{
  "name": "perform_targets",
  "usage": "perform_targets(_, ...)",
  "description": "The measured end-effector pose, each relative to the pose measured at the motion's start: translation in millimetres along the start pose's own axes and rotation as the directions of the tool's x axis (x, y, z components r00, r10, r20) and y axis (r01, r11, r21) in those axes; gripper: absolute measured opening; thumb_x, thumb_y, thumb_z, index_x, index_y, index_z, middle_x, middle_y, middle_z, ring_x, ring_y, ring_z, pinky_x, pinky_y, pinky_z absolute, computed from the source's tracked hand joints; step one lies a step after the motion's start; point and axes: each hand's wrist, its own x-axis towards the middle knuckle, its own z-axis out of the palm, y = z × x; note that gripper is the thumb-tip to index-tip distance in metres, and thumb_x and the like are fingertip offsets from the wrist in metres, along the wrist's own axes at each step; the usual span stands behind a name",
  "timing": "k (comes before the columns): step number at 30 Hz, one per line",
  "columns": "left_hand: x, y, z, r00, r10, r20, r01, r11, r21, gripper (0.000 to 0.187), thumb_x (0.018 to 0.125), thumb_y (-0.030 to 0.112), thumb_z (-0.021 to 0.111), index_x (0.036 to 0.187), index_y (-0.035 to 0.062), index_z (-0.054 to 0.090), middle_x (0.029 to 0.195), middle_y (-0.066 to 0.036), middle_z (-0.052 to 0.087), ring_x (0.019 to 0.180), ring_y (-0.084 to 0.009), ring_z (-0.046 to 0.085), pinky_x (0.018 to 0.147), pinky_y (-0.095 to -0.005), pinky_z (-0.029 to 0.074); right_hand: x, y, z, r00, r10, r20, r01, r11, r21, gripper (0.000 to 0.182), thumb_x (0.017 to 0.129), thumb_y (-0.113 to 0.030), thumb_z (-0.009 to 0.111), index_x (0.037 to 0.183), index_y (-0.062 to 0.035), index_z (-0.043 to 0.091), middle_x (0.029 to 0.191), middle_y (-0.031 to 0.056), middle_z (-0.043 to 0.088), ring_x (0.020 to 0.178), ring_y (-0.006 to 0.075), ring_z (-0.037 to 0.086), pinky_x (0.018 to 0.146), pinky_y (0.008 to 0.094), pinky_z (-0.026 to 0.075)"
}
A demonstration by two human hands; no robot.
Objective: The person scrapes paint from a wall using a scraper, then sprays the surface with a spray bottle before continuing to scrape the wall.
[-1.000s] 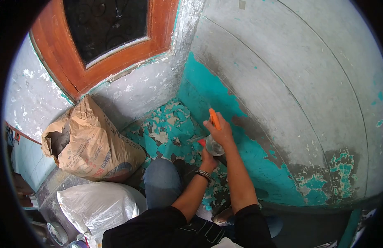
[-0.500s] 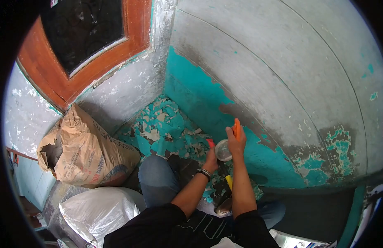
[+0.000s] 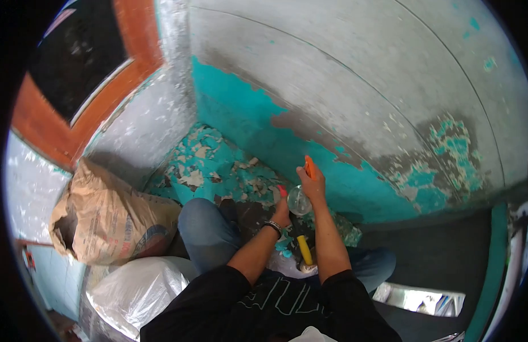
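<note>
In front of the turquoise wall, my right hand (image 3: 313,183) is closed around an orange-handled tool (image 3: 311,167). A round, clear cup-like object (image 3: 299,200) sits between my two hands, against the right one. My left hand (image 3: 281,211) is closed on something red (image 3: 283,191), whose full shape is hidden. Below the hands, a tool with a yellow handle (image 3: 304,249) stands tilted between my legs.
Peeled paint flakes (image 3: 201,162) lie in the corner. At the left stand a torn brown paper sack (image 3: 118,214) and a white plastic sack (image 3: 138,290). A shiny metallic tray-like object (image 3: 421,300) lies at the lower right.
The view has shifted, so the wall and sacks appear further left. Both hands keep hold of their items. More of the yellow handle and the metallic object now shows.
</note>
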Motion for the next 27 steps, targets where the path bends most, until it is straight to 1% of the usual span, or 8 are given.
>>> perform_targets(3, 7.2, -16.7, 2.9, 0.981, 0.025, -0.190, 0.019, 0.974, 0.224, 0.044, 0.090, 0.039, 0.045, 0.112, 0.0028, 0.056, 0.092, -0.009, 0.062, 0.084, -0.0222, 0.059, 0.072, -0.0353, 0.047, -19.0, 27.7, -25.4, 0.976, 0.035, -0.214, -0.004, 0.989, 0.147, 0.047, 0.083, -0.027, 0.063, 0.124, -0.0064, 0.054, 0.078, 0.0025, 0.056, 0.069, 0.0105, 0.050, 0.064, 0.0272, 0.043)
perform_targets(7, -12.2, -20.6, 38.7, 0.996, 0.033, -0.083, 0.010, 0.878, 0.479, 0.028, 0.092, 0.030, 0.045, 0.098, 0.0059, 0.058, 0.093, -0.007, 0.062, 0.079, -0.0186, 0.062, 0.072, -0.0338, 0.051, -62.4, 23.8, -73.3, 0.906, 0.250, -0.342, -0.046, 0.861, 0.507, 0.049, 0.086, -0.023, 0.060, 0.129, -0.0024, 0.047, 0.083, 0.0029, 0.058, 0.073, 0.0104, 0.053, 0.064, 0.0260, 0.043)
perform_targets(9, -19.8, -16.4, 53.8, 0.998, 0.057, -0.019, -0.031, 0.757, 0.653, 0.025, 0.091, 0.025, 0.047, 0.100, 0.0025, 0.051, 0.089, -0.011, 0.061, 0.070, -0.0181, 0.061, 0.066, -0.0342, 0.051, -76.3, 31.6, -95.8, 0.876, 0.282, -0.391, -0.052, 0.861, 0.505, 0.049, 0.087, -0.023, 0.059, 0.129, -0.0015, 0.046, 0.084, 0.0036, 0.058, 0.075, 0.0108, 0.054, 0.065, 0.0265, 0.043)
perform_targets(14, -13.4, -11.5, 59.6, 0.981, 0.186, -0.047, -0.141, 0.866, 0.479, 0.033, 0.091, 0.022, 0.046, 0.115, 0.0008, 0.038, 0.086, -0.013, 0.061, 0.066, -0.0202, 0.060, 0.059, -0.0354, 0.050, -102.3, 59.3, -129.7, 0.819, 0.160, -0.551, 0.089, 0.913, 0.397, 0.049, 0.089, -0.022, 0.058, 0.131, -0.0012, 0.044, 0.085, 0.0038, 0.059, 0.080, 0.0119, 0.054, 0.069, 0.0285, 0.043)
perform_targets(20, -18.0, -0.6, 55.5, 0.972, 0.227, -0.067, -0.174, 0.877, 0.449, 0.041, 0.092, 0.021, 0.046, 0.126, 0.0037, 0.031, 0.085, -0.014, 0.061, 0.070, -0.0236, 0.061, 0.060, -0.0376, 0.050, -128.0, 65.5, -150.1, 0.677, 0.375, -0.633, 0.029, 0.846, 0.532, 0.053, 0.089, -0.022, 0.058, 0.134, -0.0015, 0.040, 0.085, 0.0031, 0.058, 0.082, 0.0130, 0.054, 0.073, 0.0292, 0.042)
perform_targets(22, -24.7, 3.4, 57.6, 0.964, 0.258, -0.067, -0.200, 0.866, 0.459, 0.040, 0.092, 0.021, 0.046, 0.125, 0.0037, 0.032, 0.085, -0.015, 0.061, 0.069, -0.0236, 0.061, 0.061, -0.0378, 0.050, -126.0, 78.6, -146.3, 0.532, 0.404, -0.744, 0.159, 0.816, 0.556, 0.055, 0.089, -0.025, 0.059, 0.135, -0.0030, 0.040, 0.084, 0.0032, 0.059, 0.079, 0.0139, 0.055, 0.070, 0.0296, 0.044)
perform_targets(26, -30.1, 14.6, 53.2, 0.941, 0.339, -0.015, -0.266, 0.766, 0.586, 0.029, 0.091, 0.022, 0.048, 0.111, 0.0028, 0.038, 0.088, -0.016, 0.061, 0.072, -0.0246, 0.062, 0.061, -0.0362, 0.051, -132.6, 99.0, -138.9, 0.672, 0.332, -0.662, 0.076, 0.858, 0.508, 0.058, 0.087, -0.027, 0.062, 0.135, -0.0038, 0.040, 0.084, 0.0030, 0.058, 0.077, 0.0147, 0.055, 0.069, 0.0303, 0.045)
perform_targets(27, -29.6, 19.0, 53.4, 0.920, 0.390, 0.023, -0.320, 0.719, 0.617, 0.025, 0.091, 0.020, 0.048, 0.107, 0.0031, 0.039, 0.083, -0.013, 0.060, 0.067, -0.0226, 0.061, 0.057, -0.0342, 0.050, -133.0, 95.9, -131.9, 0.757, 0.189, -0.625, 0.039, 0.943, 0.331, 0.057, 0.086, -0.028, 0.063, 0.134, -0.0055, 0.042, 0.085, 0.0044, 0.059, 0.077, 0.0174, 0.057, 0.070, 0.0321, 0.046)
